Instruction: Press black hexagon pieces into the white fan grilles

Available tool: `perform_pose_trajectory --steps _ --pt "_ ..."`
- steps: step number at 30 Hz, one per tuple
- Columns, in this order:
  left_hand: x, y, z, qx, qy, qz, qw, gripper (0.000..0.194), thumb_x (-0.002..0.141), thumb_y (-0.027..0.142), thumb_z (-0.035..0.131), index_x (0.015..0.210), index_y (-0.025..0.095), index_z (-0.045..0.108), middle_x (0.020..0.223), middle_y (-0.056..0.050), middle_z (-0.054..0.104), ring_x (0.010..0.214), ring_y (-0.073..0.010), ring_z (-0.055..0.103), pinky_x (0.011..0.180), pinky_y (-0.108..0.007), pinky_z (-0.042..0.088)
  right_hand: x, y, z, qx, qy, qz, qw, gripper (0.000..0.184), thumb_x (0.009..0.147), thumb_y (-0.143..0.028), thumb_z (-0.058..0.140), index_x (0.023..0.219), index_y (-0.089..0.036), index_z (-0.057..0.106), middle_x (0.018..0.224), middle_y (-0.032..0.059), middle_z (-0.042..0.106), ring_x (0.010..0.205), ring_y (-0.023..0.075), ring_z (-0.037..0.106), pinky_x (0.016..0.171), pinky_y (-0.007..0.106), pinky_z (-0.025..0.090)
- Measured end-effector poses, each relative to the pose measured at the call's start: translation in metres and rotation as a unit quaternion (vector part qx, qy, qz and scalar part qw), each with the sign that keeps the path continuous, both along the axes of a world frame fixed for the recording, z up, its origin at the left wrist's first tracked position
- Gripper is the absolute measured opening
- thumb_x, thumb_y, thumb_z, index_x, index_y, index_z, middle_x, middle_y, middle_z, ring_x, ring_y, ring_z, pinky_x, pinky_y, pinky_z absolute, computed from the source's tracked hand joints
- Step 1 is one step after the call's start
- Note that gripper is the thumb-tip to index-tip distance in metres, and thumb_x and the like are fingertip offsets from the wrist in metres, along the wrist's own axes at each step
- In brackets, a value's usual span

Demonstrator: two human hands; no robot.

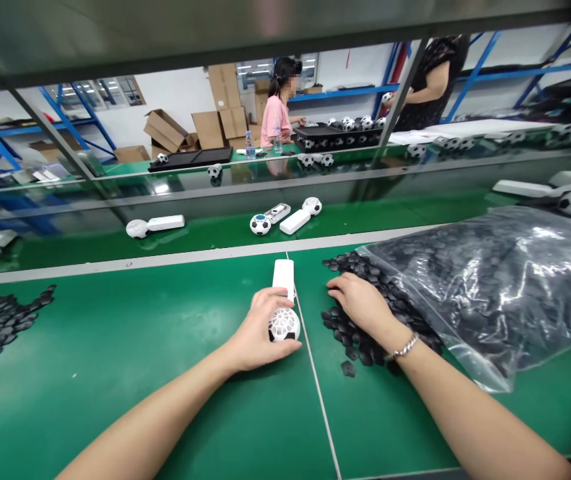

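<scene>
My left hand [260,333] is closed round the head of a white handheld fan [284,324] shaped like a soccer ball, with a web-like grille and black patches on its side. The fan lies on the green worktop, its handle pointing away from me. To the right, my right hand [363,305] is over a heap of small black pentagon pieces [360,340]. Its thumb and fingers are drawn together at the heap's left edge; whether a piece is between them is hidden.
A large clear bag [510,273] of black pieces lies at right. Another black heap [3,323] sits far left. Beyond the worktop, a green belt [215,237] carries several fans [295,221]. Across it, two people [278,110] work near black trays [340,137].
</scene>
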State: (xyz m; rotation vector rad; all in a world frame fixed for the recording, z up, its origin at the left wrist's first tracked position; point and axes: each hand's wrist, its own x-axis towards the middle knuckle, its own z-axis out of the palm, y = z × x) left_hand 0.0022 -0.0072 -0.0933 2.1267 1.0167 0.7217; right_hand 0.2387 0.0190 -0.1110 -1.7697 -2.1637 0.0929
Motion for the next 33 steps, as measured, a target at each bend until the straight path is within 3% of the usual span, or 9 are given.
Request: perform_pose_trajectory --steps 3,7,9,14,18,20,25,29,33 --pt "-0.005 0.001 0.001 -0.047 0.013 0.063 0.997 0.057 0.055 0.029 0.075 0.105 0.021 0.047 0.115 -0.009 0.038 0.112 -0.0272 0.041 0.098 -0.047 0.035 0.001 0.001 0.002 -0.019 0.028 0.002 0.999 0.014 0.081 -0.017 0.051 0.086 -0.016 0.064 0.084 0.0064 0.059 0.076 0.0157 0.058 0.070 0.027 0.045" --pt "-0.012 0.004 0.006 -0.077 0.012 0.004 0.997 0.052 0.060 0.021 0.068 0.108 0.021 0.049 0.109 -0.005 0.044 0.103 -0.0222 0.049 0.095 -0.040 0.039 -0.001 -0.005 0.008 -0.019 0.092 0.045 0.995 0.010 0.080 -0.018 0.050 0.076 -0.018 0.059 0.076 0.0027 0.057 0.068 0.0148 0.055 0.068 0.029 0.044" --pt "-0.014 0.006 0.008 -0.074 0.007 -0.034 0.997 0.054 0.061 0.015 0.065 0.111 0.022 0.049 0.113 -0.005 0.045 0.105 -0.0217 0.048 0.096 -0.038 0.037 -0.007 -0.011 0.012 -0.030 0.177 0.063 0.982 0.008 0.081 -0.022 0.050 0.082 -0.019 0.057 0.071 0.0000 0.057 0.063 0.0140 0.055 0.064 0.029 0.044" --pt "-0.017 0.012 0.002 -0.080 -0.025 -0.056 0.995 0.053 0.060 0.013 0.064 0.111 0.021 0.049 0.115 -0.006 0.047 0.107 -0.0220 0.048 0.096 -0.037 0.036 -0.023 -0.025 0.019 -0.155 0.420 0.088 0.890 0.020 0.079 -0.035 0.054 0.089 -0.018 0.057 0.070 -0.0002 0.059 0.056 0.0116 0.056 0.055 0.026 0.049" --pt "-0.019 0.015 -0.004 -0.105 -0.050 -0.056 0.992 0.053 0.061 0.016 0.067 0.111 0.022 0.050 0.114 -0.006 0.047 0.106 -0.0228 0.049 0.095 -0.037 0.037 -0.030 -0.031 0.021 -0.239 0.485 0.098 0.836 0.028 0.071 -0.034 0.064 0.093 -0.015 0.061 0.085 0.0050 0.066 0.073 0.0156 0.063 0.069 0.029 0.053" --pt "-0.020 0.016 -0.004 -0.109 -0.050 -0.057 0.991 0.053 0.060 0.016 0.067 0.111 0.022 0.051 0.114 -0.006 0.048 0.105 -0.0233 0.049 0.094 -0.037 0.037 -0.032 -0.032 0.021 -0.237 0.470 0.111 0.843 0.027 0.072 -0.031 0.064 0.093 -0.016 0.063 0.087 0.0051 0.068 0.077 0.0170 0.064 0.074 0.032 0.053" --pt "-0.023 0.021 -0.001 -0.108 -0.038 -0.099 0.988 0.055 0.061 0.016 0.066 0.113 0.023 0.051 0.118 -0.005 0.048 0.108 -0.0234 0.049 0.096 -0.037 0.036 -0.036 -0.036 0.022 -0.067 0.339 0.192 0.919 0.010 0.078 -0.023 0.059 0.081 -0.021 0.068 0.087 0.0023 0.068 0.085 0.0165 0.062 0.083 0.032 0.048" --pt "-0.022 0.020 0.001 -0.120 -0.029 -0.106 0.987 0.054 0.064 0.019 0.065 0.115 0.022 0.048 0.118 -0.005 0.049 0.106 -0.0221 0.050 0.094 -0.036 0.037 -0.037 -0.041 0.023 -0.027 0.308 0.193 0.931 0.008 0.078 -0.021 0.060 0.083 -0.020 0.066 0.083 0.0011 0.069 0.077 0.0146 0.063 0.074 0.027 0.050" --pt "-0.013 0.012 0.001 -0.071 -0.016 -0.031 0.997 0.053 0.061 0.028 0.072 0.109 0.020 0.051 0.112 -0.006 0.049 0.106 -0.0222 0.048 0.095 -0.036 0.036 -0.040 -0.042 0.021 -0.016 0.278 0.235 0.931 0.009 0.080 -0.017 0.057 0.084 -0.020 0.065 0.083 0.0011 0.068 0.077 0.0136 0.062 0.072 0.025 0.049"
